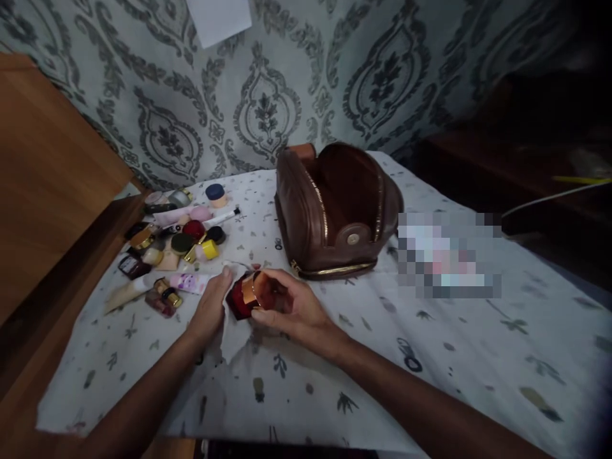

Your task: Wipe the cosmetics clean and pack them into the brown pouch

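Observation:
My right hand (pixel 296 309) is closed round a dark red jar (pixel 238 302) with a shiny copper-coloured band or lid, tilted just above the table. A white tissue or cloth (pixel 234 341) hangs from my left hand (pixel 213 303), whose thumb lies along its edge. The tissue is against the left side of the jar, and it hides most of the left fingers. Close by on the left lie a purple-printed white tube (pixel 188 282), a beige tube (pixel 125 292) and a small bottle with a yellow cap (pixel 209 249).
Behind my right hand stands a brown leather bag (pixel 329 255), its zip undone. Several cosmetics, including a jar with a blue lid (pixel 215 192), cluster at the back left beside a wooden panel (pixel 52 146). A blurred-out patch (pixel 449 255) lies right of the bag. A patterned curtain (pixel 306 83) hangs behind.

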`<state>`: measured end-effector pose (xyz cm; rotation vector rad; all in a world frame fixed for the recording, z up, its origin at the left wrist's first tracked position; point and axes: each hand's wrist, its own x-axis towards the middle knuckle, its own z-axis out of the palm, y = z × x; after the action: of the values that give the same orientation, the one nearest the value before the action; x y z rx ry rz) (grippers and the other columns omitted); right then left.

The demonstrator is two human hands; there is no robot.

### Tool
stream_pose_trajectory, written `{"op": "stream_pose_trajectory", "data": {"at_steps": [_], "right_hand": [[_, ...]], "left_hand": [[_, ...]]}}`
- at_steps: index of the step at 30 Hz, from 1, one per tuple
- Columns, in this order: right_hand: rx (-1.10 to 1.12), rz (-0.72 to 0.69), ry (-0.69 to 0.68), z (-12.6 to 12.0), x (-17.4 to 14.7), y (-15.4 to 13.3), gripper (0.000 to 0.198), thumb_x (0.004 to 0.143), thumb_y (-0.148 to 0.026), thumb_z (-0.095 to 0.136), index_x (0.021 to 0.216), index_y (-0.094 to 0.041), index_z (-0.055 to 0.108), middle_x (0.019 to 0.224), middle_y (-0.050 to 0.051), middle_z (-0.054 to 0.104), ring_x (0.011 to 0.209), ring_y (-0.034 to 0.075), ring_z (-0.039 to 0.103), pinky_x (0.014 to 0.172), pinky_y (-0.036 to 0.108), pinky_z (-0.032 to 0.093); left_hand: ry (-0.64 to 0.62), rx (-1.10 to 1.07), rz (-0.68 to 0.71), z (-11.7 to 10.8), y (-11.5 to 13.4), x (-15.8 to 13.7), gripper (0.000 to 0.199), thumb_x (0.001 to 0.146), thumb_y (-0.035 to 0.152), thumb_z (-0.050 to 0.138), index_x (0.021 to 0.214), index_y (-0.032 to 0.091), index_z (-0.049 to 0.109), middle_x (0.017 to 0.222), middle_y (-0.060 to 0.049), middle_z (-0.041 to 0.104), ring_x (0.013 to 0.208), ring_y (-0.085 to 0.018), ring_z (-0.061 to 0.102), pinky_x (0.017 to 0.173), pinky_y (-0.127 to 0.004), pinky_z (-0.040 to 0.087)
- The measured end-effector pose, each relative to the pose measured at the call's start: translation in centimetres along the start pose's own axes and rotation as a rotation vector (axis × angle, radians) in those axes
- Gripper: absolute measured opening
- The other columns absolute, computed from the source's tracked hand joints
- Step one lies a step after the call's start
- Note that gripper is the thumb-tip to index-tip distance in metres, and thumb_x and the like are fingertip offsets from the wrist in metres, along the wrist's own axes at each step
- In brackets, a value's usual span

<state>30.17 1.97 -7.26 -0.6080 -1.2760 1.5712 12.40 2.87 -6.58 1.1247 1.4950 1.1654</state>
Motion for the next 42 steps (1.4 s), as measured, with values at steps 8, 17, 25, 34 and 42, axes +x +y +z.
{"op": "stream_pose_trajectory", "data": {"at_steps": [8, 17, 25, 34, 42], "right_hand": [[-0.091, 0.057, 0.053, 0.6, -0.3, -0.1, 0.027, 0.076, -0.034, 0.077, 0.097, -0.022, 0.064, 0.093, 0.001, 0.058, 0.087, 0.015, 0.057, 0.084, 0.032, 0.051], [-0.008, 0.193, 0.158, 0.1, 0.0, 0.4, 0.034, 0.075, -0.044, 0.078, 0.093, -0.019, 0.064, 0.090, 0.002, 0.061, 0.085, 0.016, 0.059, 0.080, 0.032, 0.053], [0.150, 0.246, 0.161, 0.4, -0.2, 0.3, 0.056, 0.075, -0.042, 0.078, 0.126, -0.028, 0.058, 0.100, 0.001, 0.060, 0.083, 0.015, 0.062, 0.068, 0.030, 0.058], [0.111, 0.259, 0.187, 0.5, 0.0, 0.7, 0.042, 0.076, -0.052, 0.075, 0.103, -0.025, 0.056, 0.084, -0.001, 0.058, 0.075, 0.015, 0.061, 0.057, 0.025, 0.056], [0.203, 0.279, 0.110, 0.2, -0.1, 0.8, 0.043, 0.077, -0.049, 0.075, 0.109, -0.028, 0.057, 0.095, -0.001, 0.061, 0.077, 0.015, 0.064, 0.062, 0.027, 0.057]], "left_hand": [[-0.153, 0.055, 0.328, -0.3, 0.4, -0.1, 0.042, 0.091, 0.056, 0.056, 0.078, 0.017, 0.064, 0.075, 0.000, 0.063, 0.070, -0.015, 0.056, 0.070, -0.027, 0.048], [-0.266, 0.314, 0.885, -1.2, 0.2, 0.4, 0.028, 0.099, 0.034, 0.051, 0.118, 0.020, 0.066, 0.115, -0.009, 0.063, 0.109, -0.020, 0.060, 0.096, -0.034, 0.048], [-0.221, 0.393, 0.916, -1.3, 0.4, 0.3, 0.017, 0.097, 0.023, 0.054, 0.109, 0.020, 0.065, 0.101, -0.006, 0.066, 0.096, -0.017, 0.063, 0.084, -0.031, 0.052], [-0.283, 0.542, 1.234, -1.2, 0.8, -0.3, 0.031, 0.096, 0.028, 0.053, 0.125, 0.019, 0.055, 0.114, -0.014, 0.062, 0.106, -0.025, 0.060, 0.090, -0.043, 0.051], [-0.302, 0.585, 1.209, -1.4, 0.4, 0.0, 0.033, 0.098, 0.029, 0.052, 0.129, 0.019, 0.054, 0.119, -0.016, 0.059, 0.110, -0.026, 0.058, 0.090, -0.042, 0.053]]}}
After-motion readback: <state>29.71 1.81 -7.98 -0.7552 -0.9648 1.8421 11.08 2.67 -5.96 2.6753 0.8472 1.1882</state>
